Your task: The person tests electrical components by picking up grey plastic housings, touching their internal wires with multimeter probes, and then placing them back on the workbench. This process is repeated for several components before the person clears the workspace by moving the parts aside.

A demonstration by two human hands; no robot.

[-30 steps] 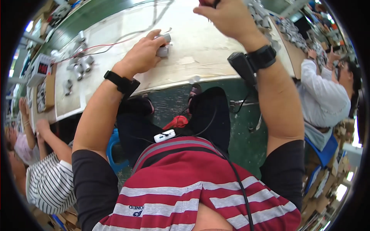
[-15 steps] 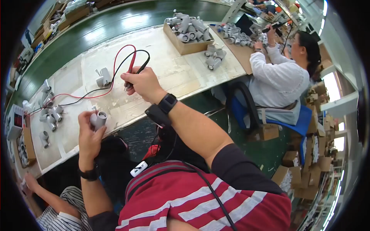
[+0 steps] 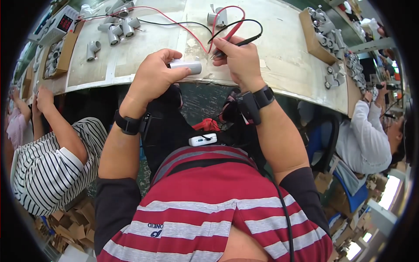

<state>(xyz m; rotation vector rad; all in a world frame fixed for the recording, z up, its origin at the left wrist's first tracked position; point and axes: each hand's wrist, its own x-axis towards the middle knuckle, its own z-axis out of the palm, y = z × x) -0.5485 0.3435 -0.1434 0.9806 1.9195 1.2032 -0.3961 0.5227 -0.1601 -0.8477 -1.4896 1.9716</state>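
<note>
Hand (image 3: 242, 61) at right, curled closed, gripping probes (image 3: 249, 40)

Left to right: display unit (image 3: 63, 20) beside a box (image 3: 70, 53) of parts (image 3: 53, 60); loose parts (image 3: 114, 36) on the table (image 3: 163, 39), right of that box; single part (image 3: 195, 67) in the left hand (image 3: 152, 73) — paired probes (image 3: 247, 41) in the right hand (image 3: 240, 60); second box (image 3: 311, 38), also filled, farther right.

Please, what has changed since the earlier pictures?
The left hand lifted a grey fitting from the table and turned it sideways. The right hand brought the red probe and black probe nearer to it. Unchanged: another grey fitting stays on the table.
</note>
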